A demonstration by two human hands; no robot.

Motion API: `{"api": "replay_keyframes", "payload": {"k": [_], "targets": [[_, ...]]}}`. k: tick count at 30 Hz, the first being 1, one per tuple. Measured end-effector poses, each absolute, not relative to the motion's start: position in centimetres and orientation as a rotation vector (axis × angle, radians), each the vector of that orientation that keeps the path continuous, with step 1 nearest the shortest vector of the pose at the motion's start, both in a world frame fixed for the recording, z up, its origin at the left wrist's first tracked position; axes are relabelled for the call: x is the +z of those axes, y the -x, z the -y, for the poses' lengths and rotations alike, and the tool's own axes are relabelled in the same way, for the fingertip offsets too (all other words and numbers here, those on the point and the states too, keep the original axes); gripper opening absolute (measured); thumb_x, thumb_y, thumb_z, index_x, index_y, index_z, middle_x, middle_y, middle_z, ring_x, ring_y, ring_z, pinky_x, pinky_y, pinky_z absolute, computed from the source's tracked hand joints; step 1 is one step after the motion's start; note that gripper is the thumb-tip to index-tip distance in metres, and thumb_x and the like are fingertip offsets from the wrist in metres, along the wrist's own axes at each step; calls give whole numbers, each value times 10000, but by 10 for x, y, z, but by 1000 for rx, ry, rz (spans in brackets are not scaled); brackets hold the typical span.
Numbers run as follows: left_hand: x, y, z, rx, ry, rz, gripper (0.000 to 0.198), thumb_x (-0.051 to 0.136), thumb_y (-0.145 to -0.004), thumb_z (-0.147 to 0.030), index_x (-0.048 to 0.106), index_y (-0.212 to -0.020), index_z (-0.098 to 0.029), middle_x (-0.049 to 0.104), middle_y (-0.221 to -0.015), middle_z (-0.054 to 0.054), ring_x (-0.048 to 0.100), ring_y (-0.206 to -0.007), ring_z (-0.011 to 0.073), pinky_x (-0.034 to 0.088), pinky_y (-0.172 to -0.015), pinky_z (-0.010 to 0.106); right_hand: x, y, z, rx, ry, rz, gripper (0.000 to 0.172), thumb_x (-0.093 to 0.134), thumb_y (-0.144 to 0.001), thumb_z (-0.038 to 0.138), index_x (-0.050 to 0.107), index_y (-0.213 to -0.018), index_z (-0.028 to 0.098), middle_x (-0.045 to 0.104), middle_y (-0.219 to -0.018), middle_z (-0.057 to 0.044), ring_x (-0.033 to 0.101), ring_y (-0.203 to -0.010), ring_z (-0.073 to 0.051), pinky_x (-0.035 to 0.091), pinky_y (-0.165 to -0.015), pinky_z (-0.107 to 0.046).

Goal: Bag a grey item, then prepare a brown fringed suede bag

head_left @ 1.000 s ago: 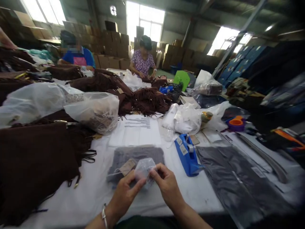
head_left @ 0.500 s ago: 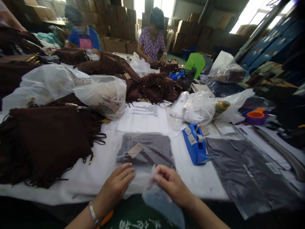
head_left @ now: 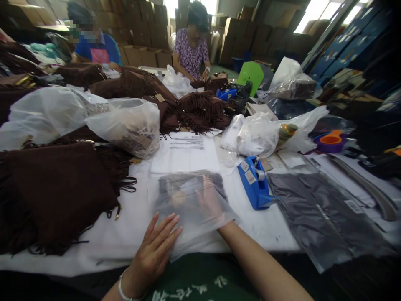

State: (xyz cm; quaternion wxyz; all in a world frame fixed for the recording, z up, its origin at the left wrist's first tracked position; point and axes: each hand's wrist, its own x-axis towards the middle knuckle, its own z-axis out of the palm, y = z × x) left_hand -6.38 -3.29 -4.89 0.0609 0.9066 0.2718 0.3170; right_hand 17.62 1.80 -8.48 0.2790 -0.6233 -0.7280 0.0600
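A frosted plastic bag [head_left: 184, 209] lies in front of me with a dark, flat folded item [head_left: 167, 186] in it, dimly seen through the film. My right hand [head_left: 211, 198] is inside the bag's near opening, its stretched fingers showing through the plastic above the dark item. The film blurs a tan patch beside those fingers. My left hand [head_left: 159, 242] rests palm down at the bag's near left edge, fingers extended and touching the plastic.
A blue tape dispenser [head_left: 255, 184] and dark packed bags [head_left: 316, 209] are on the right. Brown fringed bags [head_left: 59, 184] lie left, near a plastic bag of tags [head_left: 134, 129]. Printed sheets [head_left: 184, 152] lie ahead. Two people [head_left: 192, 50] work across the table.
My right hand has gone from pinching the bag's near edge to reaching inside it. The loose flap has been turned up onto the table. My left hand has shifted slightly, fingers more spread.
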Motion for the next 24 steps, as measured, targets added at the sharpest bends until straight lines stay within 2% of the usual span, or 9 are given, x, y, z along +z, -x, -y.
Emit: {"api": "replay_keyframes", "payload": {"k": [2, 6, 9, 12, 14, 18, 21, 23, 24], "targets": [[-68, 81, 41, 801, -2764, -874, 594, 340, -819, 71, 401, -1365, -153, 456, -1392, 130, 367, -1321, 281, 262, -1092, 573, -100, -182, -6, 116, 1650, 2002, 515, 518, -894, 363, 417, -1351, 150, 404, -1416, -149, 339, -1309, -340, 325, -1044, -539], [-97, 110, 50, 555, -2837, -906, 730, 284, -753, 98, 319, -1419, -200, 461, -1397, 69, 339, -1339, 231, 193, -1137, 516, -128, -187, 14, -26, 1523, 2261, 485, 463, -906, 361, 421, -1375, 243, 475, -1392, -57, 338, -1328, -302, 266, -1096, -483], [-103, 122, 44, 315, -2892, -965, 801, 263, -712, 118, 278, -1435, -226, 374, -1455, 52, 306, -1355, 196, 164, -1152, 472, -135, -192, 30, -82, 1509, 2298, 569, 477, -892, 410, 365, -1410, 203, 419, -1431, -85, 282, -1349, -345, 261, -1078, -535], [-103, 128, 34, 141, -2897, -981, 860, 263, -673, 126, 232, -1448, -245, 323, -1479, 44, 297, -1358, 182, 179, -1147, 469, -130, -208, 58, -26, 1385, 2428, 525, 440, -900, 285, 343, -1416, 285, 406, -1444, 0, 281, -1365, -258, 244, -1114, -456], [-103, 128, 30, 106, -2879, -963, 881, 270, -664, 118, 202, -1454, -264, 328, -1476, 29, 302, -1356, 175, 184, -1143, 478, -125, -220, 74, 67, 1382, 2512, 556, 414, -886, 196, 320, -1426, 290, 380, -1458, 21, 269, -1372, -231, 262, -1115, -427], [-103, 121, 31, 114, -2840, -1003, 885, 265, -670, 113, 166, -1461, -272, 304, -1486, 22, 281, -1366, 175, 154, -1143, 503, -123, -224, 75, 186, 1588, 2428, 535, 389, -884, 143, 366, -1409, 245, 365, -1465, -23, 190, -1393, -303, 258, -1090, -563], [-100, 121, 31, 139, -2839, -1019, 874, 276, -681, 104, 172, -1460, -278, 307, -1485, 21, 294, -1361, 181, 144, -1142, 515, -118, -218, 80, 287, 1667, 2340, 523, 415, -899, 180, 351, -1417, 211, 295, -1499, -60, 123, -1406, -321, 245, -1093, -586], [-96, 126, 29, 97, -2853, -918, 898, 291, -659, 103, 200, -1449, -313, 305, -1485, -1, 322, -1348, 185, 198, -1133, 499, -107, -223, 96, 417, 1639, 2362, 547, 471, -897, 236, 334, -1424, 192, 276, -1505, -93, 174, -1395, -322, 279, -1091, -556], [-94, 129, 27, 71, -2849, -872, 915, 298, -640, 104, 219, -1441, -332, 301, -1486, -14, 331, -1344, 189, 237, -1124, 485, -99, -228, 106, 497, 1590, 2390, 537, 490, -895, 250, 356, -1412, 191, 321, -1485, -106, 246, -1374, -312, 312, -1083, -526]]}}
